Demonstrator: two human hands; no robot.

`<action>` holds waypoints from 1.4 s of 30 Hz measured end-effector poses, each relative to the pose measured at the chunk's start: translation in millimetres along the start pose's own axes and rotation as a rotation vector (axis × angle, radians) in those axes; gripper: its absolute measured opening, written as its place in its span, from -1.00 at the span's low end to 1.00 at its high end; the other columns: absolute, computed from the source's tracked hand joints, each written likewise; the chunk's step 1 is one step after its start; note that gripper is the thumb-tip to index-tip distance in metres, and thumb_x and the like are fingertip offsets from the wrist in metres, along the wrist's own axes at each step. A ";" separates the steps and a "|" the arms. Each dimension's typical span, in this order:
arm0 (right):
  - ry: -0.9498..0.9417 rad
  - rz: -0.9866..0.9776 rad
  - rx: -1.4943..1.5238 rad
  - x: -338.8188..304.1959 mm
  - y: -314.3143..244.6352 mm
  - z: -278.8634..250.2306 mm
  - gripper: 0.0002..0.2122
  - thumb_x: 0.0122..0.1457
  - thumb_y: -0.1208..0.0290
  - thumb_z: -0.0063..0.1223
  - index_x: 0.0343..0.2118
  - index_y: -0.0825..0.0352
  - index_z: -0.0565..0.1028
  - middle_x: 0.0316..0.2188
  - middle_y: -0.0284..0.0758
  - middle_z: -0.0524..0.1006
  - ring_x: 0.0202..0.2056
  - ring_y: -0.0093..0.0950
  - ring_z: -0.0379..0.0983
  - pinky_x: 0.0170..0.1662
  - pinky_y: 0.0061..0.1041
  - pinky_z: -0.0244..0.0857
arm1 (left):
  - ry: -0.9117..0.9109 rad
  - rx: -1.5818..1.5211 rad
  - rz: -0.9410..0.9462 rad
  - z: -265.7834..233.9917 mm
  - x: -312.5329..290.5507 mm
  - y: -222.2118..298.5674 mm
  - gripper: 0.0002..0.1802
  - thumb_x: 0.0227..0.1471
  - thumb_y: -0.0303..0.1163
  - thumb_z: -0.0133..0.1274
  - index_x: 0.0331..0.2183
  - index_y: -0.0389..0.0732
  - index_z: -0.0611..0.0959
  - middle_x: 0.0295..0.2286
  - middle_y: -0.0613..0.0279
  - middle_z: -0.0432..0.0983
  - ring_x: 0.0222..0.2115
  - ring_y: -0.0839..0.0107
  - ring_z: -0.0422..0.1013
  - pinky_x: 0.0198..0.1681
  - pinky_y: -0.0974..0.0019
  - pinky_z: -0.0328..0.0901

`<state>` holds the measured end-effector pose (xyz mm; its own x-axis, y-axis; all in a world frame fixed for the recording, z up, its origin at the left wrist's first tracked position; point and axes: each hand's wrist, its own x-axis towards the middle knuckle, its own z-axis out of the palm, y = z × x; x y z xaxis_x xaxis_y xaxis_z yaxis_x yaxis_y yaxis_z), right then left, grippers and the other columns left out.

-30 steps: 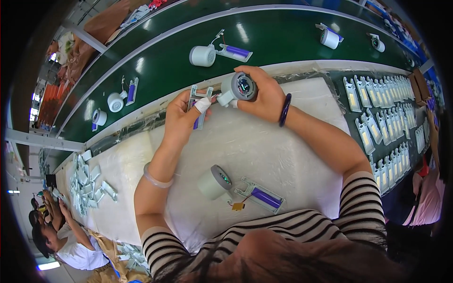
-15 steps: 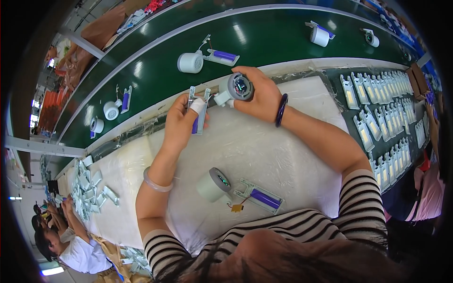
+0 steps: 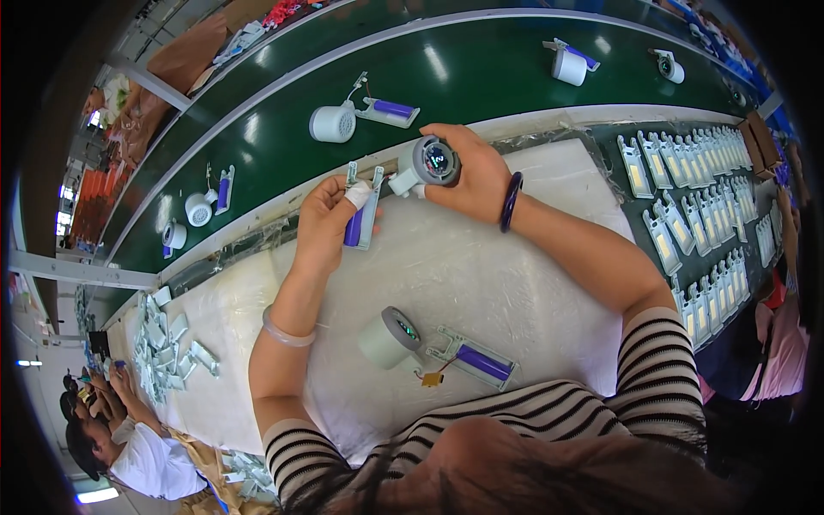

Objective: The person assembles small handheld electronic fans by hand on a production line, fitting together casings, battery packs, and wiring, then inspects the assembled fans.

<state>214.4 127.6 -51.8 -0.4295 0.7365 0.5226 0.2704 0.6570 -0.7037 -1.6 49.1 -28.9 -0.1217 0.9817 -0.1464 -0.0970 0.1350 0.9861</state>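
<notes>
1. Left hand (image 3: 324,221), one, thumb wrapped in white: fingers pinching an open shell (image 3: 366,225) upright over the tabletop's far edge. Contents of shell: one purple cylinder (image 3: 353,228).
2. Right hand (image 3: 481,174), one, dark bangle at wrist: fingers curled round a grey-white round head (image 3: 421,166) with lit display, just right of the shell, at the same far edge.
3. Tabletop (image 3: 446,266), covered in clear film over white.
4. Second round head (image 3: 384,340), lying tilted near the tabletop's near edge, green lights on its face.
5. Second open shell (image 3: 442,348), just right of item 4; contents: one purple cylinder (image 3: 483,362). Small yellow-brown tab (image 3: 432,378) between them.
6. Pale parts (image 3: 157,339), loose heap, tabletop's left end.
7. Brown bag (image 3: 199,452), off the near-left corner; pale pieces (image 3: 246,472) at it.
8. Cardboard box (image 3: 760,142), beyond the tabletop's right edge; contents cannot be told.
9. Flat pale cases (image 3: 682,227), in rows beyond the right edge, yellowish panel in many.
10. Green belt (image 3: 489,73), along the far edge, carrying several round heads with shells.
</notes>
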 end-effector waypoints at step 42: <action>-0.032 0.019 0.000 -0.7 1.1 -1.1 -0.39 -0.21 0.40 0.28 -0.01 0.32 0.31 -0.12 -0.12 0.41 -0.08 -0.19 0.37 -0.01 -0.37 0.28 | -0.125 0.013 0.079 -5.0 3.5 -5.7 -0.81 0.07 -0.44 0.04 -0.26 -0.31 0.50 -0.39 0.18 0.53 -0.41 0.45 0.50 -0.33 0.45 0.37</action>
<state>216.0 128.0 -52.4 -0.4521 0.7430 0.4935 0.2788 0.6433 -0.7131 -6.4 51.0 -35.4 -0.0042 0.9983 -0.0585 -0.0790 0.0580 0.9952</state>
